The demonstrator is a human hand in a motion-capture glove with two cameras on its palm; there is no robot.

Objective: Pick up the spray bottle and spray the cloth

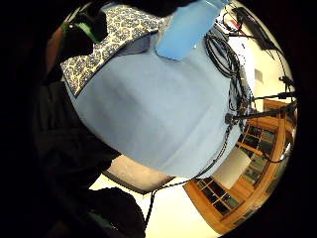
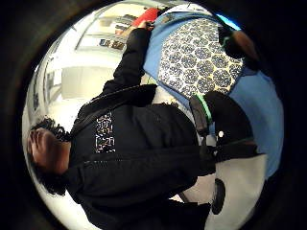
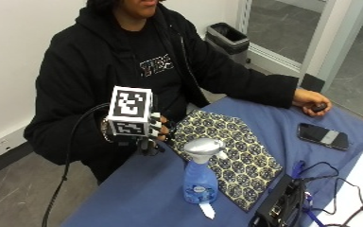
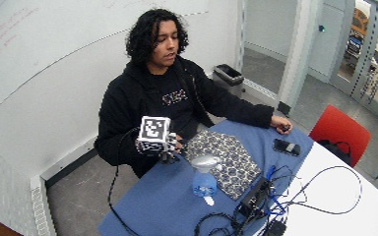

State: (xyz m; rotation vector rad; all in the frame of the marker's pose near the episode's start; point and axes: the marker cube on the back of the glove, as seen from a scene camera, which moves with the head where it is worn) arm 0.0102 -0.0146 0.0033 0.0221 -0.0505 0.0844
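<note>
Blue bottle (image 3: 200, 182) beside cloth (image 3: 235, 153) edge

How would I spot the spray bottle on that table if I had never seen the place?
Start at the blue-covered table in front of the seated person. Near its front stands the spray bottle, upright, just beside the patterned cloth that lies flat. It is the only clear bottle there: blue liquid, a silvery trigger head on top, unlike the flat dark phone farther along.

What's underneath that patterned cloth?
The patterned cloth lies flat on the blue table cover. Whether anything is hidden beneath it cannot be seen. The spray bottle stands beside it.
</note>
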